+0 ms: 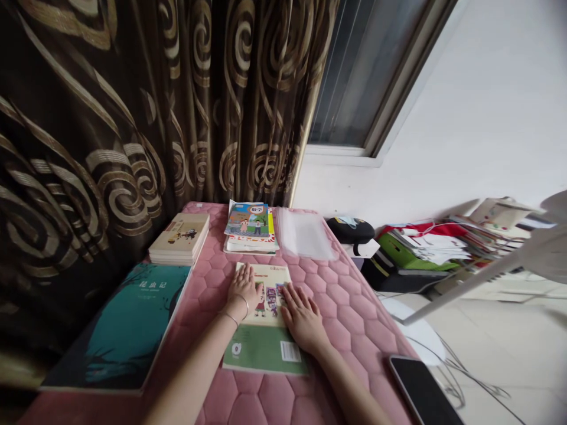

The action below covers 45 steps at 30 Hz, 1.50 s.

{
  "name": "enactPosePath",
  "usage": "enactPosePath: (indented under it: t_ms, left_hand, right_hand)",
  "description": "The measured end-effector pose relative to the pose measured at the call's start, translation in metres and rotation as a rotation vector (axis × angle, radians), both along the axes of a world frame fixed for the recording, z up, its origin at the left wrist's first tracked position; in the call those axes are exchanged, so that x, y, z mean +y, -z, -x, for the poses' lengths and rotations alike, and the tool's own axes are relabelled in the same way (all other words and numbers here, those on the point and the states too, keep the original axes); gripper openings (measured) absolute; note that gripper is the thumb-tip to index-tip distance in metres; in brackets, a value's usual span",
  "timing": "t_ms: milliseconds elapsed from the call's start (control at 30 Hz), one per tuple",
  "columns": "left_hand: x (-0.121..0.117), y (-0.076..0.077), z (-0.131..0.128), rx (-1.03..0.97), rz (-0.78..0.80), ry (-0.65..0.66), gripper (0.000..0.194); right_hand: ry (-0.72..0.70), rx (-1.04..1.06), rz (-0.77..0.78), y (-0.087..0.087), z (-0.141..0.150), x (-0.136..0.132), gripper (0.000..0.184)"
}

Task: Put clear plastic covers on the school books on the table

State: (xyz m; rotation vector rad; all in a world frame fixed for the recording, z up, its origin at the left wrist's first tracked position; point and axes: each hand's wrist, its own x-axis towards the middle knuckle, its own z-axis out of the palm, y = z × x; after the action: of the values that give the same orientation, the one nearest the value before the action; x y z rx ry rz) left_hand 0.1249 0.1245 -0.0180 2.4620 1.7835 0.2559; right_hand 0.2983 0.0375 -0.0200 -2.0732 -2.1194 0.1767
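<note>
- Seeing a dark brown curtain (177,88) with gold-toned swirls, hung along the left and far sides of the pink quilted mat (348,316).
- Showing a large teal book (128,330), titled in white characters and lying flat at the mat's left edge, toward the near end.
- Finding a squared-up stack of cream books (179,239) at the mat's far left edge.
- Resting the left hand (244,290) palm-down on the green-and-cream book (266,332) in the middle of the mat, fingers stretched forward and slightly parted; wearing a thin silver bracelet (246,303) at the wrist.
- Noting a pile of textbooks (248,221) near the mat's far end, topped by a blue cover with two drawn children.
- Having the green-and-cream book flat on the mat's middle, cartoon figures partly covered by the hands, barcode on the green part.
- Resting the right hand (303,319) palm-down over that book's right edge, fingers laid out flat with narrow gaps; unable to tell how hard either hand presses.
- Spotting translucent plastic sheets (305,236) on the mat's far right corner.
- Seeing a black case (349,230) just past the mat's far right edge, and a window (363,65) above and beyond.
- Noting a dark-screened phone (423,386) at the mat's near right edge.
- Finding heaped papers (434,245) and a white stand (465,288) with a slanting arm, right of the mat.
</note>
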Motion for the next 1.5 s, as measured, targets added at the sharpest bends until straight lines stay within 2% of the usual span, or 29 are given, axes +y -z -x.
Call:
enactPosePath:
  t_ms: [233, 367, 433, 500, 600, 700, 833, 1000, 1133, 1233, 1333, 1400, 1500]
  left_hand:
    - [0.002, -0.001, 0.003, -0.023, -0.024, 0.011, 0.066]
    - [0.004, 0.000, 0.004, -0.023, -0.003, 0.013, 0.066]
    - [0.005, 0.001, 0.006, -0.007, -0.005, 0.029, 0.064]
    - [0.006, 0.003, 0.008, 0.022, -0.006, 0.069, 0.063]
    - [0.006, 0.002, 0.009, 0.040, -0.004, 0.079, 0.062]
    - [0.004, -0.002, 0.006, 0.016, 0.000, 0.043, 0.063]
    - [0.001, -0.006, 0.002, 0.001, 0.022, 0.024, 0.066]
    - [0.005, -0.005, 0.008, 0.000, 0.014, 0.020, 0.064]
    - [0.006, -0.009, 0.006, 0.064, 0.008, -0.078, 0.061]
    - [-0.010, -0.011, -0.011, 0.097, 0.019, -0.139, 0.064]
    - [-0.042, -0.003, -0.025, 0.058, -0.020, -0.014, 0.065]
    - [-0.066, 0.005, -0.022, 0.037, -0.056, 0.108, 0.065]
    - [-0.097, 0.017, 0.004, 0.032, -0.114, 0.192, 0.064]
  right_hand:
    - [-0.011, 0.032, 0.009, -0.002, -0.002, 0.000, 0.054]
    - [-0.012, 0.035, -0.025, -0.016, 0.017, 0.011, 0.056]
    - [-0.087, 0.048, -0.061, -0.023, 0.033, 0.023, 0.058]
    - [-0.222, 0.084, -0.045, -0.028, 0.047, 0.039, 0.060]
    - [-0.298, 0.110, -0.015, -0.025, 0.053, 0.060, 0.060]
    - [-0.200, 0.069, -0.023, -0.016, 0.037, 0.072, 0.065]
    - [-0.052, 0.056, 0.009, -0.009, 0.010, 0.075, 0.067]
    - [-0.041, 0.058, 0.040, -0.007, 0.001, 0.075, 0.065]
    - [-0.025, 0.043, 0.050, -0.006, 0.004, 0.076, 0.065]
    - [-0.014, 0.027, 0.053, -0.005, 0.005, 0.077, 0.065]
    - [-0.008, 0.010, 0.052, -0.005, 0.006, 0.076, 0.065]
    - [-0.005, 0.001, 0.053, -0.005, 0.006, 0.075, 0.065]
    - [-0.010, -0.005, 0.055, -0.005, 0.007, 0.073, 0.064]
